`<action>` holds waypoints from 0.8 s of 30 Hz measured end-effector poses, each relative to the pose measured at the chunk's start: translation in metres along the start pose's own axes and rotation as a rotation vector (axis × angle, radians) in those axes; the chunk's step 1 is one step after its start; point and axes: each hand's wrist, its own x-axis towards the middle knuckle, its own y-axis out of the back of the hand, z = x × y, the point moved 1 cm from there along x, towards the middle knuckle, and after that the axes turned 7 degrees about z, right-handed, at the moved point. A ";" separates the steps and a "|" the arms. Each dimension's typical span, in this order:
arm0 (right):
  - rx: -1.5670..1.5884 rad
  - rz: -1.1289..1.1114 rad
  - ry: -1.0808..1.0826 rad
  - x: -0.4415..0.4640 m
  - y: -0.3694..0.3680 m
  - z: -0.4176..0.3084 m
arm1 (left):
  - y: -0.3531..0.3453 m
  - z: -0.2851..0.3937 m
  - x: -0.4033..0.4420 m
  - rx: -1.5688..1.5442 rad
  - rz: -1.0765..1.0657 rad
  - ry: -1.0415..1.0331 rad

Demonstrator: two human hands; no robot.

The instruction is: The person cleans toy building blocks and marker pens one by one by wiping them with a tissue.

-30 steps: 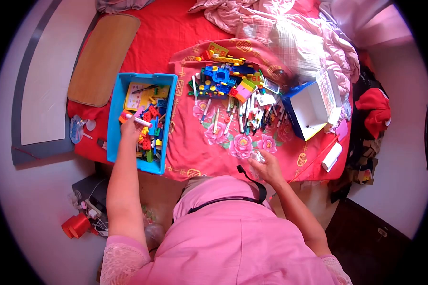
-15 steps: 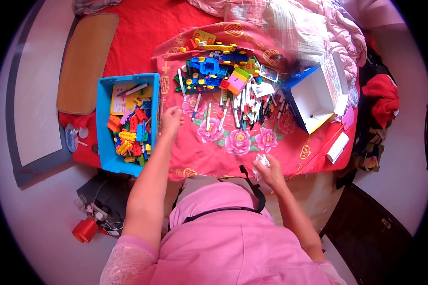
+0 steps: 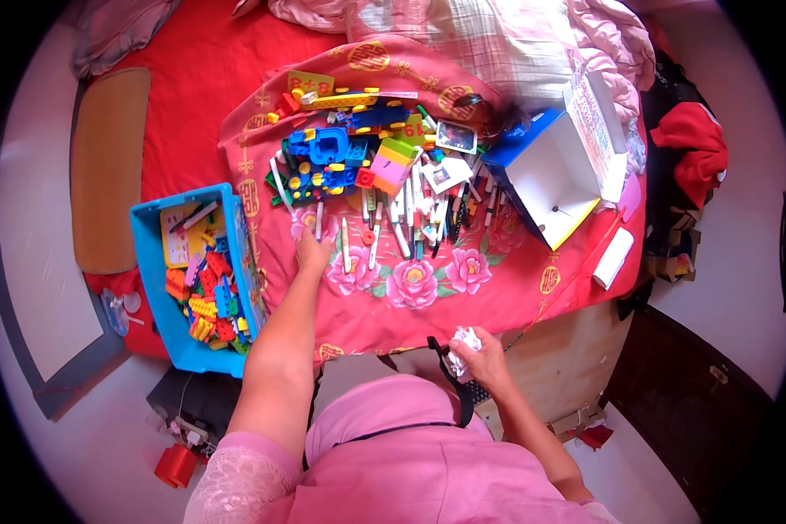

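Note:
My left hand [image 3: 313,251] reaches over the flowered red cloth, fingers stretched out and slightly apart, right by the lower end of a white marker [image 3: 320,220]. No grip on the marker shows. My right hand [image 3: 487,360] is closed round a crumpled white paper or tissue [image 3: 465,346] at the bed's front edge. Ahead of my hands lie several scattered markers [image 3: 400,237] and a heap of building blocks with a blue toy piece [image 3: 327,146] and a pink block [image 3: 389,171]. Two small photo-like cards [image 3: 456,137] rest among them.
A blue bin [image 3: 243,262] with colourful blocks stands at the left. To the right lies an open blue-and-white box [image 3: 555,188], with a white cylinder [image 3: 614,259] near the edge. A brown mat [image 3: 109,175] and bundled bedding [image 3: 533,52] lie farther back.
My left hand has moved from beside the bin to the marker, its fingers extending. My right hand still holds the crumpled paper. The whole view has shifted.

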 end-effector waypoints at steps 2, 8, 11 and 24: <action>0.026 -0.010 -0.011 0.000 -0.004 -0.008 | 0.012 0.016 0.004 0.004 -0.112 0.070; 0.034 -0.050 -0.015 0.010 -0.012 -0.010 | 0.006 0.007 -0.003 0.099 -0.175 -0.085; 0.061 -0.058 0.006 0.018 -0.016 -0.015 | 0.009 0.004 -0.023 -0.310 -0.270 0.032; 0.238 -0.325 0.242 -0.019 -0.068 -0.078 | 0.169 0.110 -0.197 -1.093 -0.726 0.212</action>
